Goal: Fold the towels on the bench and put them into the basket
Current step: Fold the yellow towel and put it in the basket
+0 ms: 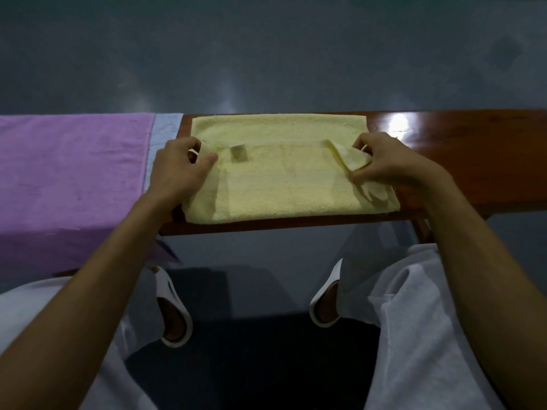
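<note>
Visitor: Towels first, please. Where do they lie at this moment?

Me: The yellow towel (284, 184) lies flat on the brown wooden bench (461, 161), directly in front of me. It is already folded along its length, so an upper layer covers the near part and a strip of the lower layer shows at the far edge.

Visitor: And what do your hands do?

Me: My left hand (177, 167) is at the left end of the upper layer. The thumb and the curled fingers pinch the corner there. My right hand (387, 164) pinches the right corner of the same layer, and this corner is lifted and turned over (a small triangle of cloth stands up at my fingers).

Visitor: What is the small pale square near your left thumb?

Me: It is the label (238, 152) of this towel. It lies on top, just at the edge of the upper layer.

Visitor: Are there other towels?

Me: Yes. On my left a purple towel (71, 173) is spread over the bench and hangs down over the near edge. A light blue towel (165, 125) shows as a narrow strip between the purple one and the yellow one. Whether it touches the yellow one I cannot tell, because my left hand hides that place.

Visitor: And below the bench?

Me: My legs in pale trousers (420, 321) and my feet in white slippers (164, 287) on the dark floor (266, 69).
</note>
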Demonstrator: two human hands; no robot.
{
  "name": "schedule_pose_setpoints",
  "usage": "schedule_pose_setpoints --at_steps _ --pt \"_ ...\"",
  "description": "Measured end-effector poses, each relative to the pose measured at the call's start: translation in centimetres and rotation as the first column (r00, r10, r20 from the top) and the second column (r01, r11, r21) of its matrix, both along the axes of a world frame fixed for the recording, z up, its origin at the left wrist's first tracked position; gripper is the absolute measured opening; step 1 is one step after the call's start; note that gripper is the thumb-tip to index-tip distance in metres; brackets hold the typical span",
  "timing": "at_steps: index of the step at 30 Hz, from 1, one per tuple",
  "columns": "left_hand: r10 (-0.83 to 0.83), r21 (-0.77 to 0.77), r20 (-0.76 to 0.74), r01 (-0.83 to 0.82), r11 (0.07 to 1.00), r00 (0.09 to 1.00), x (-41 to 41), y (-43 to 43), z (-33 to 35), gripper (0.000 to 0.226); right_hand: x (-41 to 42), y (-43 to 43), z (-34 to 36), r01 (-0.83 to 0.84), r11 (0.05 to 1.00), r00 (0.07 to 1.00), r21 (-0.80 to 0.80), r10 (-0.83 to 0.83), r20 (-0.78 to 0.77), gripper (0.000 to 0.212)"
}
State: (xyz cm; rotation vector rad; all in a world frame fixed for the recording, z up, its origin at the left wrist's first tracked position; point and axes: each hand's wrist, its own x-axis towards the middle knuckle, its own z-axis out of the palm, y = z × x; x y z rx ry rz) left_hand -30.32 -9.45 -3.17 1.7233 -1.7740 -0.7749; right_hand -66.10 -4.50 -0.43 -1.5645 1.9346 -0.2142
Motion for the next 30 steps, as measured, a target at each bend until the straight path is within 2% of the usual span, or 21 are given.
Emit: schedule_pose_setpoints --at_steps 4,6,11,13,19,23,26,27,28,30 --pt "0.024 -0.022 0.014 -0.024 0.999 1.000 -0.3 0.1 -0.1 0.030 0.9 0.0 0.1 -0.064 0.998 0.994 -0.020 0.062 -0.085 0.020" --pt "0.023 -0.026 0.017 -0.023 0.999 1.000 -0.3 0.1 -0.2 0.030 1.5 0.3 0.2 -0.086 0.995 0.993 -0.048 0.082 -0.082 0.019" --pt "0.030 -0.040 -0.021 -0.031 0.999 0.999 -0.3 0.1 -0.1 0.028 1.1 0.2 0.3 -0.015 0.992 0.991 -0.125 0.032 0.134 0.015" --pt "0.040 -0.044 -0.037 -0.042 0.998 0.999 -0.4 0.1 -0.1 0.027 0.7 0.3 0.3 0.057 0.988 0.974 -0.143 -0.024 0.225 0.021" --pt "0.087 -0.129 -0.053 -0.093 0.987 0.995 -0.4 -0.4 0.0 0.025 -0.5 0.8 0.5 0.203 0.960 0.934 -0.191 -0.131 0.333 0.024" --pt "0.100 -0.221 -0.108 -0.122 0.968 0.989 -0.7 -1.4 0.9 0.023 -0.7 -0.2 1.3 0.348 0.902 0.847 -0.254 -0.186 0.499 0.017" --pt "0.128 -0.217 -0.153 -0.159 0.963 0.980 -0.6 -3.2 1.0 0.031 -0.3 -2.5 1.3 0.540 0.814 0.694 -0.212 -0.288 0.660 0.023" --pt "0.138 -0.200 -0.149 -0.167 0.965 0.979 -0.6 -3.7 0.7 0.033 -0.2 -3.3 0.9 0.581 0.794 0.670 -0.177 -0.344 0.658 0.025" --pt "0.149 -0.176 -0.127 -0.170 0.970 0.981 -0.6 -4.1 0.4 0.034 -0.2 -3.9 0.4 0.596 0.786 0.684 -0.161 -0.393 0.614 0.025" --pt "0.160 -0.145 -0.041 -0.165 0.976 0.986 -0.8 -4.3 -0.5 0.030 -0.7 -4.9 -1.2 0.573 0.799 0.767 -0.185 -0.443 0.465 0.019"
